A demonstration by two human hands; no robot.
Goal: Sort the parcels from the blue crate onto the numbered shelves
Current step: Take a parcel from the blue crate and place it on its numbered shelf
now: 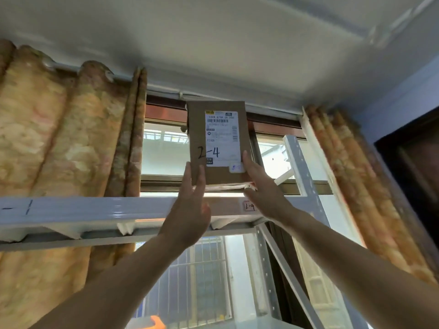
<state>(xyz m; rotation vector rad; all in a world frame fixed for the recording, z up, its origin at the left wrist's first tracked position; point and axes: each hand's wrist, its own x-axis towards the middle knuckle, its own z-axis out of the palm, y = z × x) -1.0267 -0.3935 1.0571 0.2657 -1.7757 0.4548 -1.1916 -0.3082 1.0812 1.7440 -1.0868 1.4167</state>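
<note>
Flat brown cardboard parcel [218,143] marked 2-4, upright on grey metal shelf [95,207]. Left grip [190,210] and right grip [261,188], fingers straight, pressing its lower sides. Looks light, stiff, tippy; best held at both edges.

Above the shelf beam [95,207], room is left open toward its left end; its right end is blocked by the parcel [218,138] and the post [298,162].

I see parcel [221,138]: brown cardboard, white label, handwritten 2-4 | upright | top shelf [95,207], right end, above 2-4 tag [250,206]
</note>
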